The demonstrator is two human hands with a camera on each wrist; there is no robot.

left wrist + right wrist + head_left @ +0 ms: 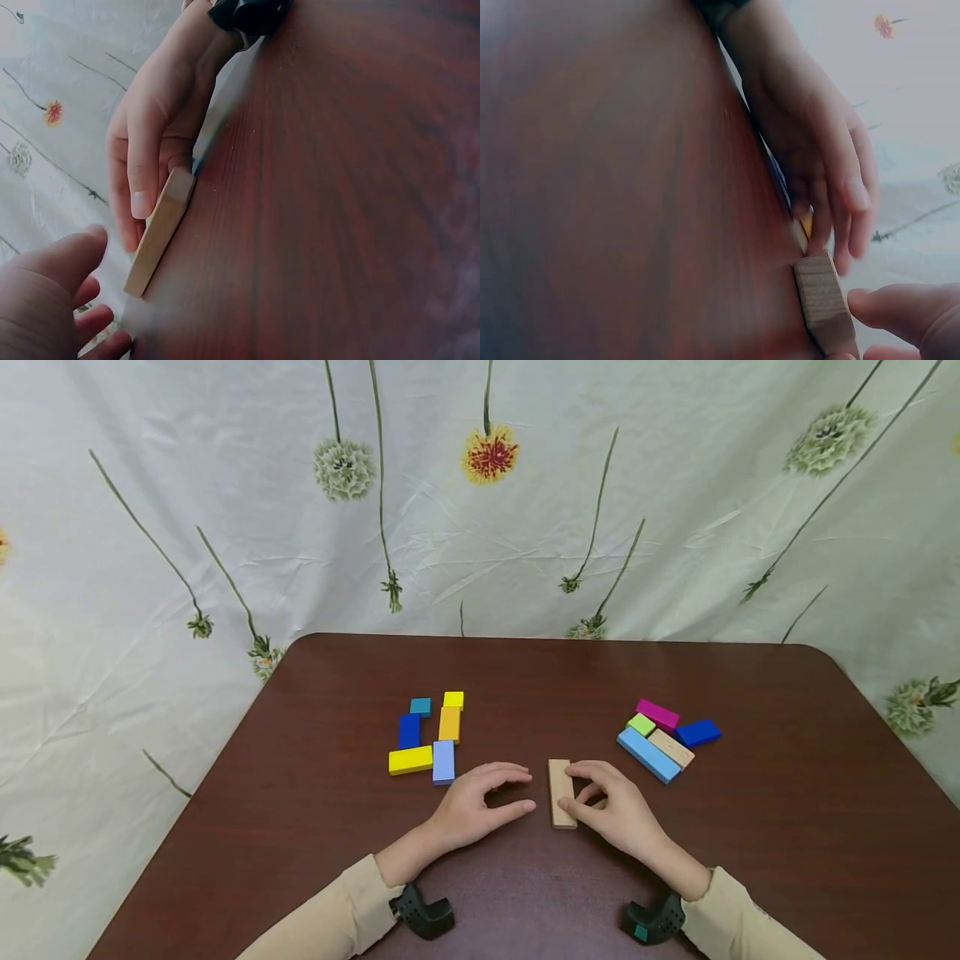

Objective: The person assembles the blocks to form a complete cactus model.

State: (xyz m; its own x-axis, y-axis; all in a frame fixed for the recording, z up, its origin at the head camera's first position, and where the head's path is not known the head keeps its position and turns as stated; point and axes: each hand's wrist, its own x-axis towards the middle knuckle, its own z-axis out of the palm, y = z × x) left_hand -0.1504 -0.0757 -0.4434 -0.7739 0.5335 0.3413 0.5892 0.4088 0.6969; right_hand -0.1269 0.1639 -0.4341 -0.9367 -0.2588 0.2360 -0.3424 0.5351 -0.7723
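A plain wooden block (pixel 561 793) lies flat on the dark table, its long side pointing away from me. My right hand (pixel 611 810) holds it from the right, with thumb and index finger bent at its top and edge. The block's end face (pixel 823 289) shows close up in the right wrist view. To the block's left, my left hand (pixel 480 806) hovers apart from it, fingers loosely bent and thumb spread, holding nothing. Just beyond the left hand stands a periwinkle block (pixel 443 762), nearest of a group with a yellow block (pixel 410 761) and a dark blue block (pixel 409 732).
Farther in the left group are an orange block (pixel 449 725), a small yellow block (pixel 453 699) and a teal block (pixel 421 707). At right, a light blue block (pixel 648 755) lies beside wooden, green, magenta and blue ones. A flowered cloth (pixel 525 543) hangs behind the table (pixel 300 827).
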